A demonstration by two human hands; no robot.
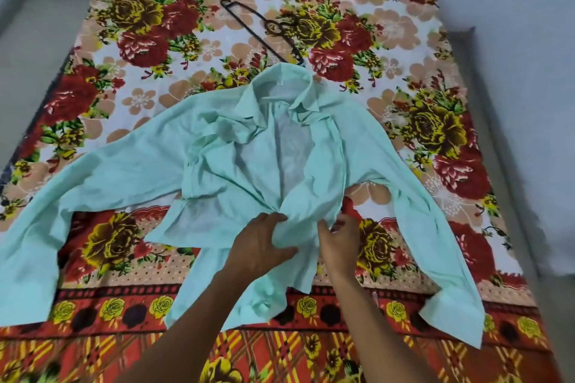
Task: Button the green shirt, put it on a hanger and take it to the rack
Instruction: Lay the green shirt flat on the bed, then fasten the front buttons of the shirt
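At the lower middle of the frame, my left hand (259,246) has its fingers and thumb curled round a bunched fold of the green shirt (217,165), gripping the front panel near the hem. My right hand (337,246) lies just beside it, fingers spread and fairly straight, touching the other front edge; whether it pinches any cloth I cannot tell, since the frame is blurred there.

The shirt lies face up across the centre of the picture on the flowered bedsheet (140,25), collar toward the top, both sleeves thrown out to the lower left and lower right. Its fronts gape open through the middle, so the inside of the back shows, and I see no button fastened.

I judge I am at the very start of the buttoning step, drawing the two front edges together low on the shirt. The next move calls for smoothing the crumpled left panel, laying the edges one over the other, and finding a button and its hole, neither of which I can make out here.

The dark hanger (264,31) lies in the upper middle of the frame, just above the collar, untouched. No rack is visible, and there are no containers in view.
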